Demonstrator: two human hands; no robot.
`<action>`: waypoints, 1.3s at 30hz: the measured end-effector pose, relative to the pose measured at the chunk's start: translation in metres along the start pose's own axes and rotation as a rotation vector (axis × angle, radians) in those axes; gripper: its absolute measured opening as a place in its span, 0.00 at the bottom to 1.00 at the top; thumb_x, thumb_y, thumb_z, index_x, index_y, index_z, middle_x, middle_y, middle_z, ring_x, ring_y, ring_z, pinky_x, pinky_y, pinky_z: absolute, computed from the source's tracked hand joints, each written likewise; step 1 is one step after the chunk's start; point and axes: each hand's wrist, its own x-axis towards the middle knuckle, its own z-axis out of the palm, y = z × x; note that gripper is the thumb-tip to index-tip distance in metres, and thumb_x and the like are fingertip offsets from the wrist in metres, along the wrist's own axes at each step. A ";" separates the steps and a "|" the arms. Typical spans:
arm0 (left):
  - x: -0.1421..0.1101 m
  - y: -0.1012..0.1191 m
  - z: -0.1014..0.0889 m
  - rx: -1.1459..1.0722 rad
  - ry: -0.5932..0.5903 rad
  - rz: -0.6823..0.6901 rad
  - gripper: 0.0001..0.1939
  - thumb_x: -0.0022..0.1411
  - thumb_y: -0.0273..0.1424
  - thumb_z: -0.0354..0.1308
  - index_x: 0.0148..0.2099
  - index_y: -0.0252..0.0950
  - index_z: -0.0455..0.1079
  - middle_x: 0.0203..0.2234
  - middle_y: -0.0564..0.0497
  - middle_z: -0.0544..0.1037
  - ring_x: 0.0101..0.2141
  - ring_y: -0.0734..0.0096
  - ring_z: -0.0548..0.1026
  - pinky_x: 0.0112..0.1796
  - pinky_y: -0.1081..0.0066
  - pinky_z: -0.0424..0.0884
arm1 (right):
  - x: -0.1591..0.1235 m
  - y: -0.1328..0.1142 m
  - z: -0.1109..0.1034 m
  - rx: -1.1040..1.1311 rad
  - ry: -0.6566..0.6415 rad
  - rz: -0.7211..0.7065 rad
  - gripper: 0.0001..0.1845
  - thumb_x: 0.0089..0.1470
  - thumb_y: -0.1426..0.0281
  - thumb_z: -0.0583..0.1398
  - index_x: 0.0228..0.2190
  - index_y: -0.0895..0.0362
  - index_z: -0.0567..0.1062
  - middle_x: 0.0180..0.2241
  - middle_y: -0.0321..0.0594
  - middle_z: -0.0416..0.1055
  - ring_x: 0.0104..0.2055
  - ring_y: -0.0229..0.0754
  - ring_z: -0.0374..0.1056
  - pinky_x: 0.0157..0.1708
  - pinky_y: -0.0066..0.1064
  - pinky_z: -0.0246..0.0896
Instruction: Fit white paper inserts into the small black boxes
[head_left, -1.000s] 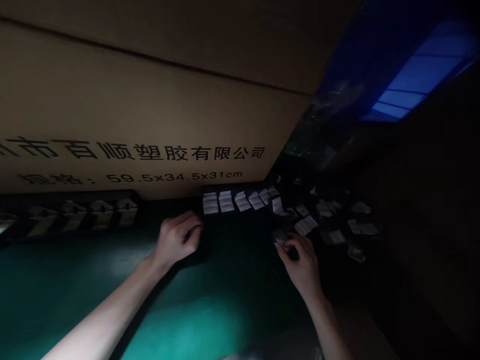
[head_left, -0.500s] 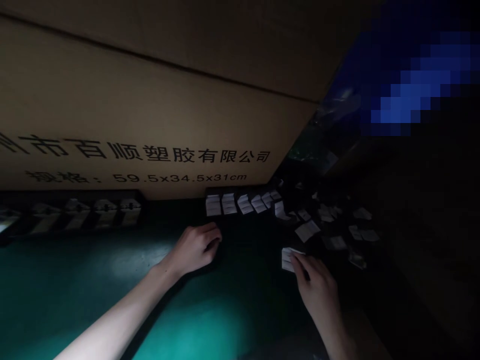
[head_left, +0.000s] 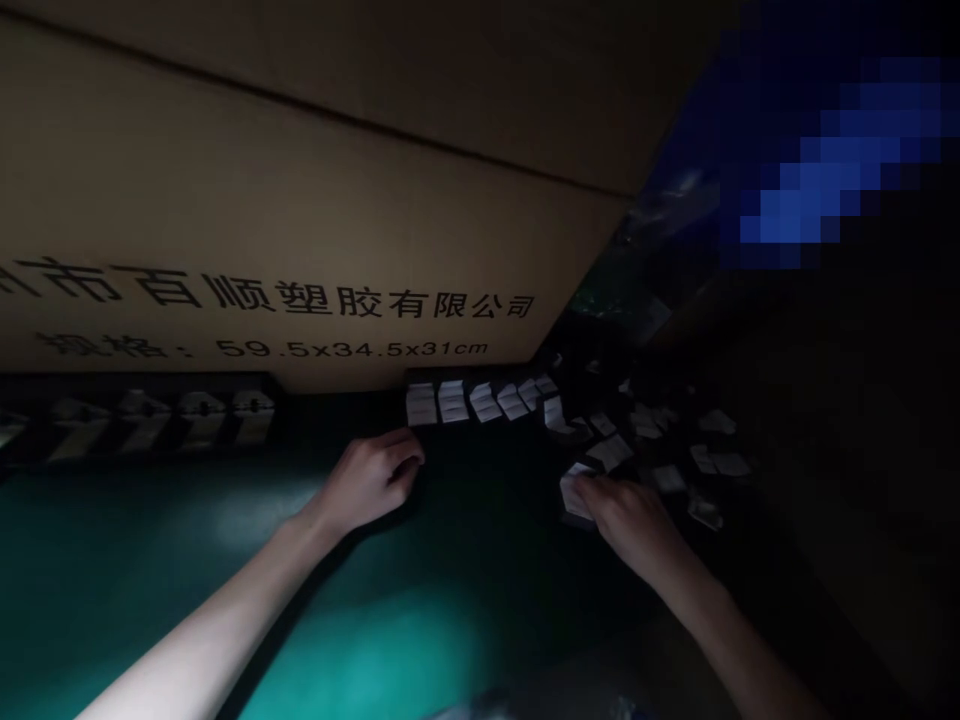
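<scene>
Right hand [head_left: 624,508] pinches a creased white slip [head_left: 574,494]; left hand [head_left: 375,482] is curled, can't tell if it's gripping anything. Big printed cardboard box [head_left: 322,190] behind, contents hidden.

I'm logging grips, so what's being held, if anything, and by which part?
The right hand seems to hold a white piece by its right side. Whether the curled left hand holds anything can't be told.

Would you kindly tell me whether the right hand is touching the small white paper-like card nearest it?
Touching: the head view shows the right hand pinching the white card from its right.
</scene>
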 end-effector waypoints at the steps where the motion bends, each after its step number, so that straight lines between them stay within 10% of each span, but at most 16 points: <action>1: 0.000 0.000 -0.001 0.001 0.001 0.000 0.15 0.63 0.22 0.49 0.34 0.34 0.77 0.32 0.48 0.83 0.28 0.69 0.80 0.29 0.72 0.73 | 0.002 0.002 -0.001 -0.034 -0.046 -0.036 0.21 0.64 0.81 0.53 0.47 0.54 0.81 0.39 0.42 0.84 0.35 0.45 0.82 0.34 0.33 0.78; 9: 0.001 -0.002 -0.003 0.023 0.009 0.000 0.14 0.62 0.22 0.49 0.34 0.35 0.77 0.31 0.48 0.83 0.27 0.69 0.80 0.29 0.71 0.73 | 0.009 0.027 -0.009 -0.002 -0.241 -0.044 0.19 0.68 0.76 0.50 0.36 0.57 0.80 0.29 0.42 0.80 0.24 0.43 0.76 0.22 0.31 0.70; 16: 0.000 -0.004 -0.003 0.060 0.012 0.002 0.15 0.63 0.23 0.49 0.35 0.34 0.78 0.34 0.46 0.84 0.28 0.67 0.81 0.29 0.70 0.74 | 0.006 0.027 -0.017 0.380 -0.219 0.129 0.17 0.71 0.67 0.53 0.49 0.53 0.81 0.47 0.42 0.82 0.47 0.46 0.81 0.47 0.37 0.78; 21: 0.001 -0.005 -0.004 0.059 0.008 0.008 0.14 0.63 0.23 0.50 0.35 0.34 0.78 0.33 0.46 0.83 0.28 0.66 0.81 0.29 0.69 0.74 | 0.009 0.019 -0.030 0.523 -0.237 0.193 0.15 0.70 0.58 0.58 0.42 0.50 0.82 0.42 0.38 0.82 0.41 0.42 0.80 0.40 0.33 0.78; 32: 0.000 -0.010 -0.011 0.071 0.058 -0.023 0.16 0.63 0.25 0.49 0.35 0.35 0.79 0.34 0.47 0.84 0.29 0.65 0.81 0.31 0.69 0.75 | -0.050 0.000 0.005 0.236 0.026 0.067 0.14 0.71 0.65 0.57 0.55 0.47 0.76 0.54 0.40 0.78 0.54 0.46 0.77 0.52 0.40 0.79; 39: 0.001 -0.009 -0.011 0.044 0.023 -0.036 0.17 0.64 0.26 0.48 0.35 0.35 0.80 0.34 0.46 0.84 0.30 0.65 0.82 0.31 0.69 0.75 | -0.070 0.030 0.021 0.027 0.189 0.174 0.16 0.71 0.63 0.56 0.56 0.49 0.75 0.56 0.44 0.77 0.57 0.51 0.76 0.53 0.46 0.78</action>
